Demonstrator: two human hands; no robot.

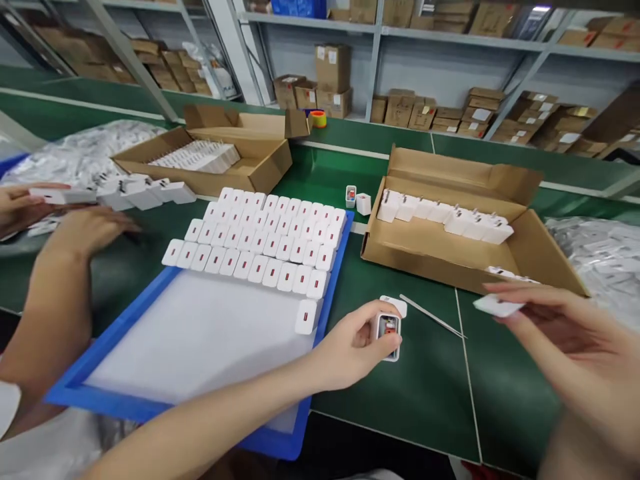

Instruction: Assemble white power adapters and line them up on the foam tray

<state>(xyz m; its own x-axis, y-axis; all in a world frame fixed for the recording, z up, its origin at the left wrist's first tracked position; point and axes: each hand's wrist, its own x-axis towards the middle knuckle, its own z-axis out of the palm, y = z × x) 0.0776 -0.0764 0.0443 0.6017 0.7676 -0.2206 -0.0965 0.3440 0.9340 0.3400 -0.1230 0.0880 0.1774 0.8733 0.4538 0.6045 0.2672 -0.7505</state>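
Observation:
My left hand is closed round a white charger housing, whose uncovered end shows red and metal parts inside. Beside it on the green table lies a small white cover. Between the thumb and fingers of my right hand is a thin white charger cover, held above the table. Metal tweezers lie between my two hands. To the left, rows of white chargers with red USB ports stand on a blue-edged tray, and a single charger stands in front of them.
An open cardboard box with white chargers stands at the right, and another box behind the tray. Two loose housings stand between them. Plastic bags lie far right. At left, a co-worker's hands handle white chargers.

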